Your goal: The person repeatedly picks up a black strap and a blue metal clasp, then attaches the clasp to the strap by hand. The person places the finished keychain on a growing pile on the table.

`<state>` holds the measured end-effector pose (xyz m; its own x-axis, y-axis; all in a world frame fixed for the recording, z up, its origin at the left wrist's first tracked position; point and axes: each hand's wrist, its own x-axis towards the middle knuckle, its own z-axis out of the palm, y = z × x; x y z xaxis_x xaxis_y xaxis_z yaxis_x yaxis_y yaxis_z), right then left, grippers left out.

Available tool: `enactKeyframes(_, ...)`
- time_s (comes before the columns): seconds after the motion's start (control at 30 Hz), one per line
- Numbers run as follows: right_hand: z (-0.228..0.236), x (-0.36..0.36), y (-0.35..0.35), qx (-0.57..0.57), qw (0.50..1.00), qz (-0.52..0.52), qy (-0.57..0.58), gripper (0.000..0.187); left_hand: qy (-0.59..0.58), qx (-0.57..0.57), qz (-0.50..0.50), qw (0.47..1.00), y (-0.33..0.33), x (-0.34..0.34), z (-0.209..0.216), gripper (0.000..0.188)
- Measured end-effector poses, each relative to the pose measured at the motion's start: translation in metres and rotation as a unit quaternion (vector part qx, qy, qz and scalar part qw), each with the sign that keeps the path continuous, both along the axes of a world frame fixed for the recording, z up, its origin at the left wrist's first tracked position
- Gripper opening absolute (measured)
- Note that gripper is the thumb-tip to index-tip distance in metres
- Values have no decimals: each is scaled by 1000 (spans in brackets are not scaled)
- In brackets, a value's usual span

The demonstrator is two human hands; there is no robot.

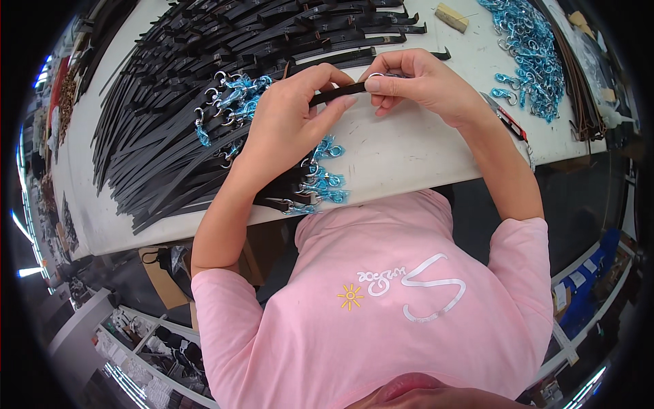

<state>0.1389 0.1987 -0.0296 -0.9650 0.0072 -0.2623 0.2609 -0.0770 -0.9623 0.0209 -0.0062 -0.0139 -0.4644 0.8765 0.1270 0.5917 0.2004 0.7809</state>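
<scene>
— Your left hand (286,112) and right hand (419,85) share one black strap (338,93), which spans the gap between them over the bench (395,153). How is each one gripping?

— Left first: you have the strap running between your thumb and curled fingers, in what looks like a light hold. On the right, your thumb presses the strap's end against the fingers, and a silver ring (375,75) shows just beside that thumb tip.

— Is the strap through the ring?

— Your fingers cover that spot, so I can't tell. If threading is the step, as it seems, tilt your right hand a little so that you can see the ring's opening.

— And what should you do with the left?

— Let it steer. Hold the strap flat and untwisted, gripped close to your right hand, because a short free length should bend less when you push. Be firm with your right thumb, but don't squeeze the ring sideways, or the strap's end could catch on the rim.

— Anything nearby to mind?

— Your left forearm reaches across straps with blue-wrapped clasps (330,183), and dragging it there could tangle them. A red-handled cutter (512,123) lies beside your right forearm, so don't let that arm swing outward.
</scene>
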Motion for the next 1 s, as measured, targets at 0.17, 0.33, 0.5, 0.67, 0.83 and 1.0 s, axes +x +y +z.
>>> enactKeyframes(0.17,3,0,-1,13,1000,-4,9,27,135,25,20,990,-4,2,-9,20)
enactKeyframes(0.33,4,1,0,15,1000,-2,12,26,139,-8,30,990,-6,4,-2,18)
enactKeyframes(0.5,4,1,-2,25,1000,-4,11,25,146,-14,31,989,-7,5,1,17)
enactKeyframes(0.67,4,1,-3,36,999,-4,4,23,149,25,15,988,-7,4,-2,18)
enactKeyframes(0.83,3,0,-3,34,999,-3,-1,22,161,12,15,987,-8,4,-1,16)
enactKeyframes(1.0,3,2,-11,41,999,-19,6,21,174,10,17,985,-9,4,-3,15)
